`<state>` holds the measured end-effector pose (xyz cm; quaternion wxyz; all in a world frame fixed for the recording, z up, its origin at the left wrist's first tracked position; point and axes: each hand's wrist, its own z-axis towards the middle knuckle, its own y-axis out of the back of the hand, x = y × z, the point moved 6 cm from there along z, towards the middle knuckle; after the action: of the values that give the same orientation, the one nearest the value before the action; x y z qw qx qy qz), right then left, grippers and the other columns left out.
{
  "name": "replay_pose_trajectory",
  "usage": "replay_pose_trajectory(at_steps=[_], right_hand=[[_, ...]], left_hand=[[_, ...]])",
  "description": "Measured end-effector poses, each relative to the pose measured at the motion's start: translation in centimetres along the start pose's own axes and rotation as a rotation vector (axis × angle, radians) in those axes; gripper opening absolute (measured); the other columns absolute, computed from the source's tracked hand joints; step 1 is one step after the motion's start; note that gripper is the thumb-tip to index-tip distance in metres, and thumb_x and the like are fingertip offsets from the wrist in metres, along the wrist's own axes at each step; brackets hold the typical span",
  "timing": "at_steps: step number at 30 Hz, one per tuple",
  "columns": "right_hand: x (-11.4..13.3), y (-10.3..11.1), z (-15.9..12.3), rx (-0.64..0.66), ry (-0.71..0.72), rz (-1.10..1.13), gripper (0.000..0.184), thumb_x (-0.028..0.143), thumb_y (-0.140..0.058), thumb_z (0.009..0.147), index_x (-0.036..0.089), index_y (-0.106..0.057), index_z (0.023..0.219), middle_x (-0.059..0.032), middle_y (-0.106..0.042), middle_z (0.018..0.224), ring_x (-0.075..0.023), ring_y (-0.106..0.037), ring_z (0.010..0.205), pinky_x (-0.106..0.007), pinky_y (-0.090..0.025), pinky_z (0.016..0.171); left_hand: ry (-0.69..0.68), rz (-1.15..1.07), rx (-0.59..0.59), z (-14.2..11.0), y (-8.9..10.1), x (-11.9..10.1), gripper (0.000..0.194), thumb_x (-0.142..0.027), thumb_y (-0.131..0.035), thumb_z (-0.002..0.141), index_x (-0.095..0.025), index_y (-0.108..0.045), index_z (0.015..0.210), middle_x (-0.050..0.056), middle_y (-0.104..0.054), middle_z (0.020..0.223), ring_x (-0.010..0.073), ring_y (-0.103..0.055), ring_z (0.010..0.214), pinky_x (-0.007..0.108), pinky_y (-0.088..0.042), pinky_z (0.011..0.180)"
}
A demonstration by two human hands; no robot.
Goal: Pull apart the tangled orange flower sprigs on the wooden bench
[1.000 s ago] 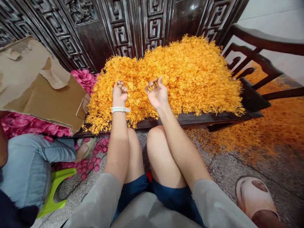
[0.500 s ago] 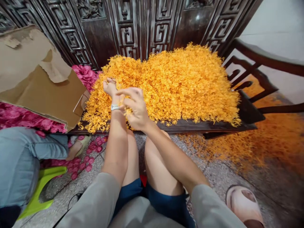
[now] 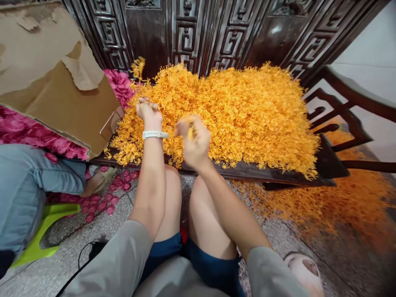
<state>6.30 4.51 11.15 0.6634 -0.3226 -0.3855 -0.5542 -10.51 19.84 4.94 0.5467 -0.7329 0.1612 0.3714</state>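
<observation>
- Shows a dark carved wooden back (image 3: 201, 31) at 12 o'clock.
- Finds orange flowers (image 3: 238, 111) heaped thickly on the dark wooden desk (image 3: 244, 170), from 10 round through 12 to 2 o'clock.
- Shows cardboard (image 3: 52, 97) at 10 o'clock, torn and tilted, above pink flowers (image 3: 37, 132).
- Shows loose orange strands (image 3: 328, 202) on the floor at 4 o'clock.
- Includes a person's jeans leg (image 3: 58, 175) at 9 o'clock, near a green stool (image 3: 40, 237) at 8.
- Has the right hand (image 3: 195, 138) near the clock's centre, blurred, fingers bent around a small orange piece (image 3: 192, 131).
- Has the left hand (image 3: 149, 109) at 10 o'clock over the heap, fingers curled narrow; cannot tell whether holding anything.
- Shows an orange sprig (image 3: 137, 68) upright just beyond, toward 11 o'clock; cannot tell whether attached.
- Wears a white wristband (image 3: 155, 135) on the left wrist.
</observation>
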Motion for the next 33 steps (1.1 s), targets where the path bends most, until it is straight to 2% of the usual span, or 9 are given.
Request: replay_pose_trajectory(at_steps=[2,4,7,11,16,20,23,27,33], right_hand=[[-3.9,4.8,1.8,-0.289,-0.252,0.107,0.031,0.059,-0.073,0.098,0.033,-0.067,0.115,-0.0021,-0.068,0.090,-0.0207,-0.067,0.088,-0.036,-0.060,0.077],[-7.3,7.8,2.8,-0.379,-0.441,0.203,0.043,0.055,-0.082,0.090,0.031,-0.063,0.121,0.0014,-0.065,0.082,-0.0153,-0.058,0.069,-0.028,-0.051,0.059],[-9.6,9.8,3.0,-0.440,-0.496,0.187,0.044,0.040,-0.084,0.085,0.030,-0.062,0.122,0.0045,-0.063,0.079,-0.0110,-0.047,0.058,-0.024,-0.041,0.050],[-9.7,8.1,3.2,-0.304,-0.403,0.135,0.066,0.049,-0.090,0.082,0.035,-0.062,0.141,-0.0006,-0.075,0.100,-0.0165,-0.065,0.075,-0.030,-0.056,0.060],[-10.4,7.2,3.8,-0.283,-0.339,0.096,0.097,0.074,-0.095,0.070,0.033,-0.063,0.152,-0.0082,-0.077,0.130,-0.0245,-0.073,0.107,-0.036,-0.064,0.079],[-11.0,8.3,4.0,-0.309,-0.318,0.122,0.087,0.094,-0.070,0.083,0.034,-0.072,0.145,-0.0095,-0.080,0.127,-0.0254,-0.073,0.113,-0.040,-0.064,0.089],[-10.7,9.5,3.8,-0.373,-0.292,0.141,0.092,0.103,-0.048,0.088,0.034,-0.074,0.143,-0.0093,-0.081,0.128,-0.0281,-0.072,0.124,-0.045,-0.063,0.098],[-8.4,9.6,3.5,-0.396,-0.175,0.105,0.096,0.105,-0.036,0.090,0.036,-0.072,0.148,-0.0080,-0.075,0.149,-0.0328,-0.062,0.148,-0.055,-0.056,0.114],[-2.8,5.5,2.1,-0.308,0.010,0.087,0.092,0.098,-0.025,0.098,0.037,-0.075,0.146,-0.0072,-0.074,0.150,-0.0327,-0.053,0.161,-0.063,-0.043,0.132]], left_hand=[[0.006,-0.012,0.006,-0.4,-0.1,0.4,0.008,-0.032,-0.066,0.109,-0.026,-0.065,0.114,0.000,-0.064,0.084,0.0072,-0.037,0.052,0.021,-0.033,0.047],[0.007,-0.029,-0.009,-0.8,0.0,0.7,0.008,-0.032,-0.068,0.108,-0.026,-0.065,0.113,0.000,-0.063,0.082,0.0071,-0.036,0.052,0.021,-0.031,0.046],[-0.035,-0.110,-0.123,-1.0,0.6,0.8,0.012,-0.016,-0.059,0.110,-0.025,-0.059,0.102,-0.004,-0.056,0.076,0.0060,-0.029,0.048,0.021,-0.030,0.045],[-0.089,-0.225,-0.221,-1.0,0.6,1.8,0.032,0.003,-0.048,0.107,-0.022,-0.048,0.087,-0.007,-0.048,0.068,0.0046,-0.025,0.044,0.020,-0.029,0.046],[-0.065,-0.079,-0.140,-2.1,-1.5,4.0,0.035,-0.030,-0.074,0.108,-0.021,-0.050,0.084,-0.007,-0.051,0.069,0.0029,-0.025,0.045,0.021,-0.022,0.044],[-0.058,0.030,-0.049,-3.2,-2.8,4.9,0.046,-0.052,-0.082,0.100,-0.021,-0.051,0.084,-0.007,-0.053,0.071,0.0017,-0.023,0.046,0.019,-0.020,0.044],[-0.028,0.069,-0.009,-3.6,-3.2,5.3,0.044,-0.047,-0.080,0.103,-0.021,-0.051,0.084,-0.006,-0.052,0.069,0.0019,-0.024,0.046,0.017,-0.020,0.043],[-0.019,0.072,-0.033,-3.7,-2.9,5.5,0.036,-0.026,-0.073,0.107,-0.020,-0.050,0.081,-0.006,-0.053,0.068,0.0022,-0.027,0.046,0.015,-0.021,0.042],[-0.042,0.014,-0.141,-4.0,-2.9,5.1,0.037,-0.015,-0.066,0.110,-0.020,-0.045,0.079,-0.007,-0.052,0.068,0.0016,-0.031,0.046,0.015,-0.028,0.045]])
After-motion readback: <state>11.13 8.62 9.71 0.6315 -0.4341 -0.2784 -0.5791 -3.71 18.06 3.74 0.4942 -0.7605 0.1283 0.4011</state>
